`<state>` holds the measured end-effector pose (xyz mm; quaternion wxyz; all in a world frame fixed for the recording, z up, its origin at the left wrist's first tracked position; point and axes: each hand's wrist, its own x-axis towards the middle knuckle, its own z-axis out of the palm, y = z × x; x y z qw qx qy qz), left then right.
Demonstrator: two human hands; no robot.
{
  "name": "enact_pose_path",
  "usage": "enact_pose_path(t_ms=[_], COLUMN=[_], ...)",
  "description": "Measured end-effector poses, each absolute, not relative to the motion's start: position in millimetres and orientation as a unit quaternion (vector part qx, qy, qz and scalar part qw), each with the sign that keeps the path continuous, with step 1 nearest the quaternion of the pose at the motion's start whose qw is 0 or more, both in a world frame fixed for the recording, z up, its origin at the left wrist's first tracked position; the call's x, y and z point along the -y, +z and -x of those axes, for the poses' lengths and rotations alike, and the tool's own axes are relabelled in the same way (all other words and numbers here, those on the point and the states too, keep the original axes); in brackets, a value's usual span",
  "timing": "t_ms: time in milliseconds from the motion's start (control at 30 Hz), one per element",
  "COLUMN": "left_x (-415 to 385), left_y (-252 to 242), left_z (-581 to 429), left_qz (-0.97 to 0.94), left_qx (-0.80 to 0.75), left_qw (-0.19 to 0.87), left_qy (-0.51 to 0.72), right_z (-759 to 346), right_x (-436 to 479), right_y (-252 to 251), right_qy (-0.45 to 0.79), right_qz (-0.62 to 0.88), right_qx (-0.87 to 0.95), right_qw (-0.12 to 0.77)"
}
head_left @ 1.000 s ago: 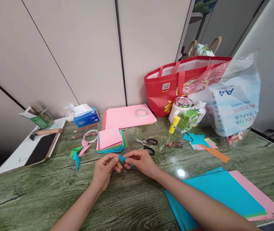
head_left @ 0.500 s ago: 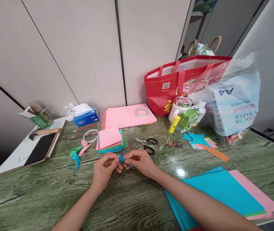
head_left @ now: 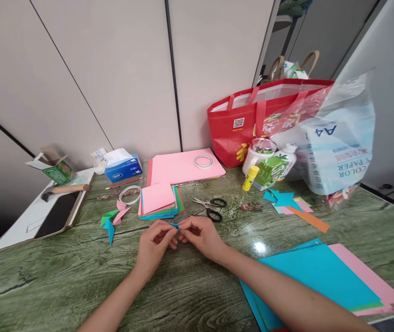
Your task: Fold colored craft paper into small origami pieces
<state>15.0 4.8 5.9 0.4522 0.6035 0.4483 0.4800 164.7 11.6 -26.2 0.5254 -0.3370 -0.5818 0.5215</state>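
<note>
Between the fingertips of both hands is a small folded piece of blue paper (head_left: 174, 225), mostly hidden by the fingers. My left hand (head_left: 157, 239) pinches its left end, and my right hand (head_left: 200, 234) pinches the right. Just beyond the hands lie black-handled scissors (head_left: 214, 207), blades slightly apart and pointing left, and a stack of square coloured papers (head_left: 158, 199) with pink on top. Left of the hands, folded paper pieces (head_left: 109, 228) in blue, green and pink rest on the green wood-grain table (head_left: 79, 286).
Large coloured sheets (head_left: 314, 272) lie under my right forearm. Blue paper stars (head_left: 285, 200), an orange strip (head_left: 310, 219) and a glue stick (head_left: 250, 178) are at the right. A red bag (head_left: 231, 138) stands behind. Tissue box (head_left: 124, 169) and hammer (head_left: 68, 188) are left.
My left hand has shifted slightly right, closer to my right hand. Less of the blue paper shows between the fingers; its lower point is now hidden.
</note>
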Motion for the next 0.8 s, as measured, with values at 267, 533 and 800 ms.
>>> enact_pose_path(t_ms=[267,533,800], left_x=[-1,-4,-7], left_y=[6,5,4], left_z=[-14,-13,-12], left_qz=[-0.639,-0.602,-0.566], left_qx=[-0.452,-0.446,-0.432], left_qw=[0.403,0.438,0.478], left_qy=[0.475,0.496,0.514], right_z=[-168,-167,-169], right_x=[-11,-12,-9], right_y=[-20,-19,-12], right_qy=[0.457,0.459,0.440], right_qz=[0.376,0.393,0.382], right_qx=[0.631,0.595,0.609], right_qw=[0.501,0.530,0.539])
